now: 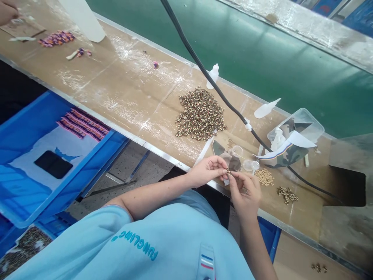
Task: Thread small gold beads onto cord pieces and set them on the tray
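My left hand (207, 171) and my right hand (246, 191) meet at the front edge of the table, fingertips pinched together. Between them is a small brown and gold piece (229, 171), too small to make out fully. Just beyond the hands lies a scrap of camouflage cloth (232, 160) beside small clear round lids (250, 165). To the right of my right hand are a patch of tan beads (264, 177) and a small heap of brown and gold pieces (287, 195). A much larger heap of similar pieces (201, 114) spreads further back.
A black cable (201, 64) hangs across the table. Beyond it are white bottles (213, 76) and a clear plastic box (313, 120) with a camouflage sheet (291, 153). A blue crate (116, 146) holding a phone (54, 164) stands left. Another person's hand (7, 14) shows top left.
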The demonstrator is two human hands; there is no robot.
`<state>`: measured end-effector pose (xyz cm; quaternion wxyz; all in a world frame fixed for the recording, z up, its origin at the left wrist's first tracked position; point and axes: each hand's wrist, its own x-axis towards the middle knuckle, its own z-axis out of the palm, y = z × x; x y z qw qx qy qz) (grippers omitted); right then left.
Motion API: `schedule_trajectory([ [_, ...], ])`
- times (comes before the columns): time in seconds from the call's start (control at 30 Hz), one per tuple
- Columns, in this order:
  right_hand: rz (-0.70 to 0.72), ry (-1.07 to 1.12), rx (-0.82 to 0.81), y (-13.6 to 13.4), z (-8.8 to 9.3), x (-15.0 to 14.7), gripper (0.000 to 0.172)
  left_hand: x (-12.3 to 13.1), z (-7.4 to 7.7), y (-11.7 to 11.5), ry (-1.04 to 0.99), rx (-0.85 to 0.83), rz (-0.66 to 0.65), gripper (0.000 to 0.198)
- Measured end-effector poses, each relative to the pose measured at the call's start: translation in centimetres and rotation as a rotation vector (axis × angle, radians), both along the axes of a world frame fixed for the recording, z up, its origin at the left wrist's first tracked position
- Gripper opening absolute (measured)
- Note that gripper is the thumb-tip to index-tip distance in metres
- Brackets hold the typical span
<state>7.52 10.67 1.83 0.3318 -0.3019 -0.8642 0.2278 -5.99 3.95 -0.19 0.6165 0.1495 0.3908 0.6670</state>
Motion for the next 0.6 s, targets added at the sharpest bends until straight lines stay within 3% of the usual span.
schedule_trajectory([
  [0.6, -0.043, 0.035, -0.155, -0.6, -0.8, 1.2, 0.011, 1.2, 1.0, 0.0, 0.133, -0.087, -0.002, 0.033],
])
